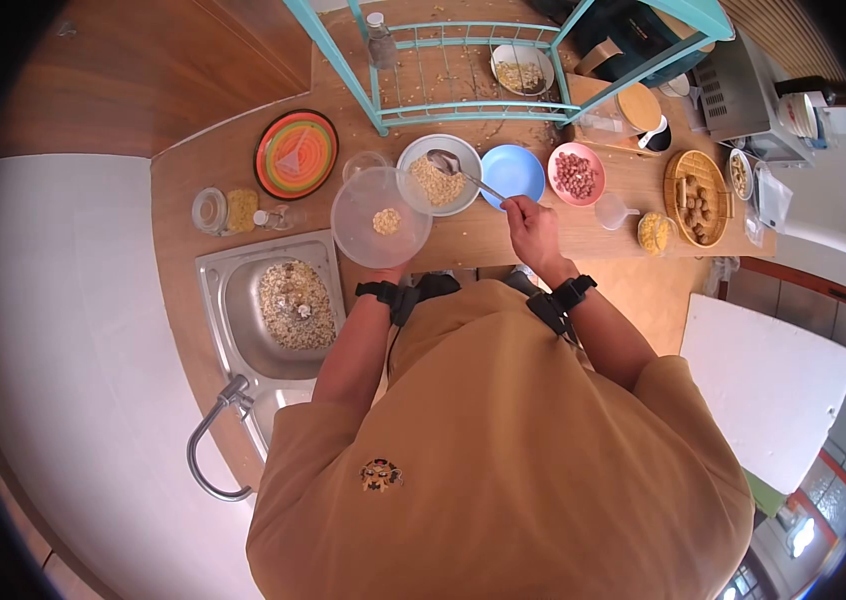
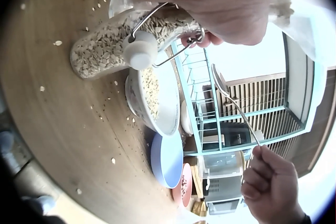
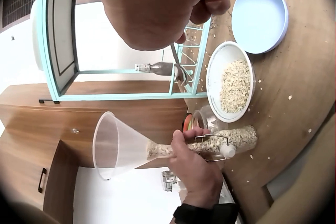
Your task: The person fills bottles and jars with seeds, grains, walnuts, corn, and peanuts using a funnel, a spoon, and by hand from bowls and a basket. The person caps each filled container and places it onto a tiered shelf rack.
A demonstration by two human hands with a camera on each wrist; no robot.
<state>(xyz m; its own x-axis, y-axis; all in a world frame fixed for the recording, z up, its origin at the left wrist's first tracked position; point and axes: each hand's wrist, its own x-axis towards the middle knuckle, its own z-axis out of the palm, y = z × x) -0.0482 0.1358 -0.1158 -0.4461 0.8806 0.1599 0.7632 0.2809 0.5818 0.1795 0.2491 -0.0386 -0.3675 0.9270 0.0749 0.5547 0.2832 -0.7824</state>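
Note:
My left hand (image 3: 197, 174) grips the neck of a clear glass swing-top bottle (image 3: 244, 139), largely filled with oats and standing on the counter. A translucent funnel (image 3: 123, 148) sits in the bottle's mouth, with oats gathered in its narrow end. My right hand (image 1: 535, 235) pinches the handle of a metal spoon (image 1: 488, 187). In the head view the spoon's bowl overlaps the white bowl (image 1: 473, 203) of oats (image 1: 433, 188); the left wrist view shows the spoon raised well above that bowl. From above, the funnel hides most of the bottle and part of my left hand.
Right of the oats stand a blue bowl (image 1: 513, 175), a pink bowl (image 1: 595, 158) and a wicker basket (image 1: 675, 205). A turquoise rack (image 1: 468, 108) rises behind. On the left are a striped plate (image 1: 273, 150) and a sink (image 1: 233, 300) with scraps. Flakes lie scattered across the counter.

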